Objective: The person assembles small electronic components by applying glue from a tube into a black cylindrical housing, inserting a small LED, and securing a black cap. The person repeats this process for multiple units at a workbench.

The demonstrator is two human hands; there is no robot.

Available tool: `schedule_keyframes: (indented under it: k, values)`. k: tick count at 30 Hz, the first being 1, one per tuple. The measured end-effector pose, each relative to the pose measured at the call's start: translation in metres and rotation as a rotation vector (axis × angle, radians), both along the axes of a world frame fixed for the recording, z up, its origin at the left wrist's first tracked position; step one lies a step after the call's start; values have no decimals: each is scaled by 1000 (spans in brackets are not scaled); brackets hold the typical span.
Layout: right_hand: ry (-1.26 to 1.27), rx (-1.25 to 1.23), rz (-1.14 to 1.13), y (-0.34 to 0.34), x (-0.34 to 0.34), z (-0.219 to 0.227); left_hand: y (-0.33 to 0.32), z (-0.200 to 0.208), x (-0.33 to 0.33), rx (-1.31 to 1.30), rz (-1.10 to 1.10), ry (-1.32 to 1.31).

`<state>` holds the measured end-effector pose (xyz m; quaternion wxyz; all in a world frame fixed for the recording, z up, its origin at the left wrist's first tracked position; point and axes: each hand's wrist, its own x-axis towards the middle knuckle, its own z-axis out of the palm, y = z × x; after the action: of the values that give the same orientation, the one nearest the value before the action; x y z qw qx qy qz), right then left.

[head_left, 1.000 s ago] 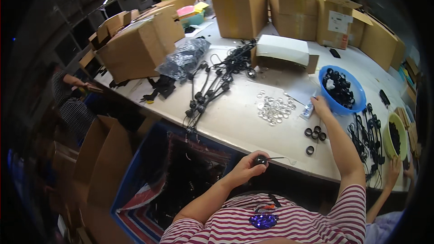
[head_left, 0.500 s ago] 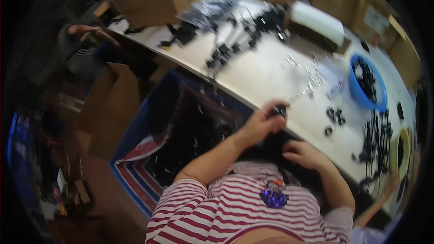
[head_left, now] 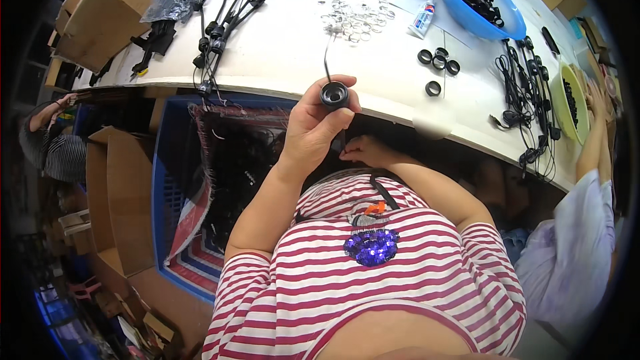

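Note:
My left hand pinches a small round black housing, its open end with a ring-shaped rim turned up. A thin grey rod or wire rises from behind the housing; whether it is joined to it I cannot tell. My right hand is below the table edge, beside my left wrist, with thumb and fingers brought together; what they hold, if anything, is hidden. Beyond my left hand lie many clear rings on the white table. Several black rings sit to the right.
A blue basin of black parts, a tube and black cables lie at right. Other cables lie left. A blue crate with dark parts stands below. A co-worker's hands are by a yellow-green bowl.
My view has swung to the right and steadied. My left hand still holds the black housing, now turned so its open end faces up. My right hand has drawn nearer to my left wrist.

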<state>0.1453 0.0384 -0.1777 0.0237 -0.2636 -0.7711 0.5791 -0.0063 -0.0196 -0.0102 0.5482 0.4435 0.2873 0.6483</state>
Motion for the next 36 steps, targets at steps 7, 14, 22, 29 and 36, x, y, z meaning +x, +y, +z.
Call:
schedule_keyframes:
  k: [7, 14, 22, 29, 36]
  values:
    - [38, 176, 17, -8, 2, 21, -2, 2, 3, 16, -5, 49]
    - [15, 350, 114, -12, 6, -1, -8, 4, 7, -28, -69, 62]
    - [-89, 371, 37, -15, 12, -26, -14, 5, 9, -26, -95, 97]
    - [161, 360, -95, 21, 35, 161, 5, -13, -9, 46, 28, 144]
    - [-253, 1030, -530, 136, 0, 157, -3, -12, -6, 33, 34, 180]
